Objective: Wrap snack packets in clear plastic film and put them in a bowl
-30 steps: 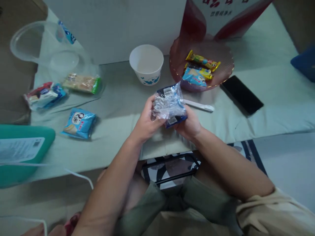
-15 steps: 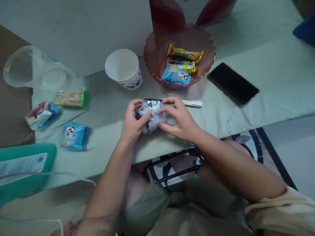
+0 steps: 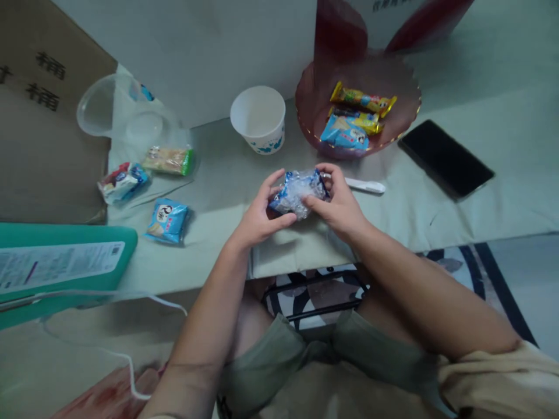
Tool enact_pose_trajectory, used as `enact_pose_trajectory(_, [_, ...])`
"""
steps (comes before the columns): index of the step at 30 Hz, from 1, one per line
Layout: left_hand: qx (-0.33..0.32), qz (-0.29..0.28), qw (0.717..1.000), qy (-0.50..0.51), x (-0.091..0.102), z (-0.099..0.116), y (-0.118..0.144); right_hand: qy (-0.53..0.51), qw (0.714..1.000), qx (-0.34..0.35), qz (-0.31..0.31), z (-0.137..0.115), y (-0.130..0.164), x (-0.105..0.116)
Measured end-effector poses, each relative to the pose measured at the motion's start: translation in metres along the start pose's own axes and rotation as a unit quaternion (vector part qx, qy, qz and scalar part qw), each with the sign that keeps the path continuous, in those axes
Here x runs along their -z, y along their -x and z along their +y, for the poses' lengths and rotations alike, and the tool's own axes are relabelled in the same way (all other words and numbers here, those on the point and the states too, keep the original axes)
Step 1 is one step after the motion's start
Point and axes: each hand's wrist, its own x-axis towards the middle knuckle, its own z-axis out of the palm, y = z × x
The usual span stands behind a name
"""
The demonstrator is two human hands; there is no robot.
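Observation:
Between both hands, just above the cloth near the table's front edge, is a crinkly blue-and-clear snack packet (image 3: pixel 299 191). My left hand (image 3: pixel 264 212) grips its left side, thumb along the lower edge. On the other side my right hand (image 3: pixel 340 203) holds it, thumb pressed on its face and fingers behind. What lies inside the wrapper cannot be made out. A white stick-like utensil (image 3: pixel 365 185) lies partly behind my right hand. Beyond the hands stand a white paper cup (image 3: pixel 262 139) with blue leaf print and a pink glass bowl (image 3: pixel 404 125) with several wrapped snacks.
A black phone (image 3: pixel 448 158) lies right of the bowl. To the left are a blue snack packet (image 3: pixel 168 220), a green-ended packet (image 3: pixel 169 159), a red-and-blue packet (image 3: pixel 124 181) and a clear plastic container (image 3: pixel 96 110). A green case (image 3: pixel 117 233) and white cable (image 3: pixel 131 372) sit nearer.
The view has shifted, so the table's things appear farther right. The packet is now turned between my hands, with more of its blue edge showing and my right fingers behind it.

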Motion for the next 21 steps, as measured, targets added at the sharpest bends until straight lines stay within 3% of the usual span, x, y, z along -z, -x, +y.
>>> enact_pose_trajectory(3, [0.017, 0.090, 0.996, 0.011, -0.005, -0.002, 0.000, -0.039, 0.998, -0.039, 0.012, -0.001, 0.000, -0.009])
enact_pose_trajectory(5, [0.013, 0.153, 0.988, 0.024, -0.004, -0.006, -0.004, -0.027, 0.999, -0.026, -0.009, -0.005, 0.001, -0.011])
enact_pose_trajectory(8, [0.010, 0.248, 0.968, 0.023, 0.006, -0.014, -0.010, 0.090, 0.992, 0.079, -0.030, -0.013, 0.005, -0.003])
enact_pose_trajectory(10, [-0.008, 0.289, 0.957, -0.004, 0.015, -0.020, -0.012, 0.226, 0.961, 0.160, 0.006, -0.016, 0.006, 0.009])
enact_pose_trajectory(12, [-0.046, 0.307, 0.950, -0.046, 0.022, -0.024, -0.012, 0.357, 0.913, 0.190, 0.048, -0.015, 0.006, 0.024])
enact_pose_trajectory(14, [-0.078, 0.310, 0.944, -0.086, 0.026, -0.027, -0.011, 0.446, 0.876, 0.174, 0.057, -0.013, 0.004, 0.040])
enact_pose_trajectory(18, [-0.107, 0.306, 0.943, -0.080, 0.023, -0.029, -0.009, 0.523, 0.839, 0.145, 0.041, -0.007, 0.001, 0.061])
enact_pose_trajectory(21, [-0.086, 0.265, 0.958, -0.066, 0.020, -0.027, -0.008, 0.580, 0.805, 0.115, 0.048, -0.004, 0.001, 0.067])
